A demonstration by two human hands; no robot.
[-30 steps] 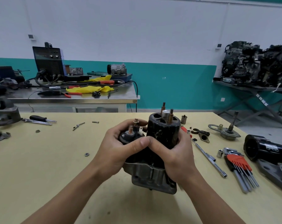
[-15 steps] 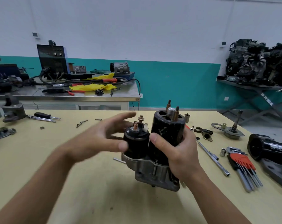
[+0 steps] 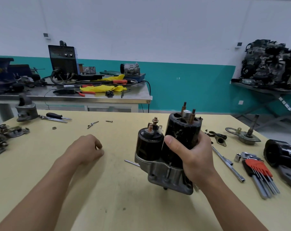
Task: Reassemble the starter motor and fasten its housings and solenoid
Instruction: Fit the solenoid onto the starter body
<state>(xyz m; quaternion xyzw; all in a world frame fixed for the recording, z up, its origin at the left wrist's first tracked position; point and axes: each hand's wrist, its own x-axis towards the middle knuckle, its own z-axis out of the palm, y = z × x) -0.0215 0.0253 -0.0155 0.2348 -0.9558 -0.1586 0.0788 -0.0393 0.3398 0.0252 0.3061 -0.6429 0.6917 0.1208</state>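
Beside hex keys (image 3: 257, 170), right hand (image 3: 192, 158) grips the starter motor (image 3: 183, 130); left hand (image 3: 84, 149) loosely curled.

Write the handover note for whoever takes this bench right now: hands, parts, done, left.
Right hand grips the starter motor by its black body, upright over the table.
Left hand is down at the table, fingers curled; whether it pinches anything is hidden.
Solenoid sits beside the body on the grey housing.
Done: body and solenoid seated on the housing.
Left: the body's top is open, with two studs bare; it likely needs its end cover and fastening. Hex keys and socket bar lie to the right.
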